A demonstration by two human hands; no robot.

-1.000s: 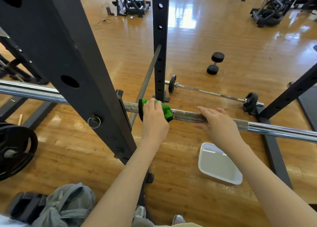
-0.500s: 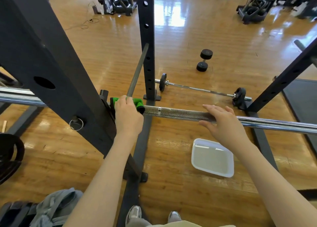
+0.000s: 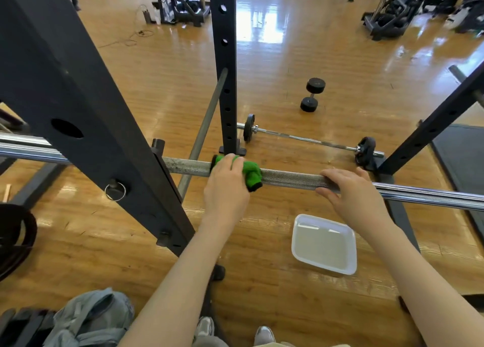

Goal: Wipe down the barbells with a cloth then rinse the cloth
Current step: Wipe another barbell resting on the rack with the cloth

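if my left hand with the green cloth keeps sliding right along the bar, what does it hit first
Most likely your right hand, which rests on the same barbell to the right of the green cloth. Only bare knurled bar shows between them, so nothing else appears to block your left hand.

Your left hand (image 3: pixel 226 187) gripped the green cloth (image 3: pixel 248 173) around the barbell (image 3: pixel 290 180); right of the cloth, your right hand (image 3: pixel 351 192) rested on the barbell.

Bare forearms without sleeves; grey sneakers (image 3: pixel 264 335) and khaki trousers (image 3: pixel 301 344) below.
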